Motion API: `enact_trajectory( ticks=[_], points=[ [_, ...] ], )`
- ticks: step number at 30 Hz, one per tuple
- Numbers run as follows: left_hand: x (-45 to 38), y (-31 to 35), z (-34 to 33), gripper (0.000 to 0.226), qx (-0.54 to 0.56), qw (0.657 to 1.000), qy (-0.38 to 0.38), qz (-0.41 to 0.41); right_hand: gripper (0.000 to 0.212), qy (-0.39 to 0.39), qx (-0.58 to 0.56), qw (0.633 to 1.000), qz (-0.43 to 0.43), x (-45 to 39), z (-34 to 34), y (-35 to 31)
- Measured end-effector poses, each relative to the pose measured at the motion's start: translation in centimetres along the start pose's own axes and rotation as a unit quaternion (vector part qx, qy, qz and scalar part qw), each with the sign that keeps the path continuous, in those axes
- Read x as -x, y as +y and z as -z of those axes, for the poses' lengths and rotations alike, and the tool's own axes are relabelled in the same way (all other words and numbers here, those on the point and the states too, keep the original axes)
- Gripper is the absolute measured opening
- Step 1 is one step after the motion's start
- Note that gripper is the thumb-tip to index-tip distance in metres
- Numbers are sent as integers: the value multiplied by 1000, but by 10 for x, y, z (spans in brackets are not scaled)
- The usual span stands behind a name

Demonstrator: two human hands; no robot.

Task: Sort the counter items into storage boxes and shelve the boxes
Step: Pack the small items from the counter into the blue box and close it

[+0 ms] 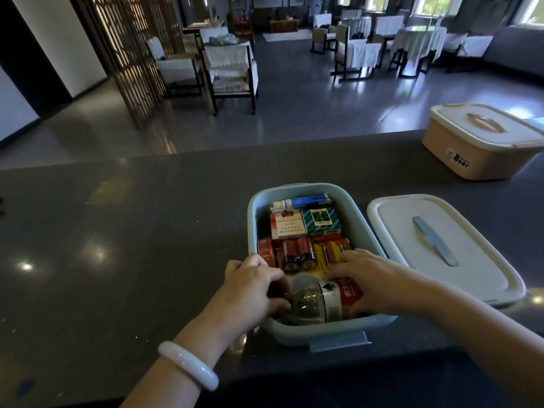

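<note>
We held a clear bottle (321,301) with a red and white label lying on its side in the near end of the open blue box (253,219). Our left hand (250,290) curled over the bottle's clear end, fingers wrapped round it; our right hand (374,278) gripped the labelled end, fingers curled over the top. Both hands sat inside the box's near rim.

Just beyond our fingers lay two black batteries (298,256) side by side, a small red pack (266,251) to their left, and a yellow battery pack (331,251) to their right, partly under the right hand. Farther from the grip sat a red and white carton (287,223) and a green patterned carton (322,220), with a white and blue tube (300,201) against the far wall.

Right of the right hand the box's white lid (441,248) lay flat on the dark counter (117,245), just beside the box, blue handle up. Well beyond it, far right, stood a closed pink box (477,154) marked "Bear". A white bangle (188,365) circled the left wrist.
</note>
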State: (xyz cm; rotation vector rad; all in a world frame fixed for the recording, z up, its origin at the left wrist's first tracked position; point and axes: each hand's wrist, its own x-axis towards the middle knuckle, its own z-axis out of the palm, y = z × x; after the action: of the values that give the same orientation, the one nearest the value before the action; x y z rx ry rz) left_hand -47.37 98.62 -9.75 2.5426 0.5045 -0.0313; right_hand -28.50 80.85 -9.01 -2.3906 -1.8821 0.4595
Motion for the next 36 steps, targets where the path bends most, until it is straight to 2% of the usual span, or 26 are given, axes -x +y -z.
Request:
enact_trajectory(
  ticks=[11,16,20,24,29,36],
  points=[
    [3,1,-1,19,11,999,37,-17,61,8,-56,998,-41,-1,1,1],
    [4,4,6,14,47,991,89,-84,45,15,-116,990,-79,-5,14,1],
    [5,-2,11,22,100,978,158,-98,35,46,-127,988,-74,-19,26,-7],
    [6,-19,20,30,77,975,196,-62,31,77,-146,985,-51,-42,37,-29],
    [12,-54,35,33,40,982,187,6,34,92,-134,987,-3,-87,48,-69],
    [31,-121,73,34,41,975,207,76,42,21,-101,992,67,-174,52,-129]
  ],
)
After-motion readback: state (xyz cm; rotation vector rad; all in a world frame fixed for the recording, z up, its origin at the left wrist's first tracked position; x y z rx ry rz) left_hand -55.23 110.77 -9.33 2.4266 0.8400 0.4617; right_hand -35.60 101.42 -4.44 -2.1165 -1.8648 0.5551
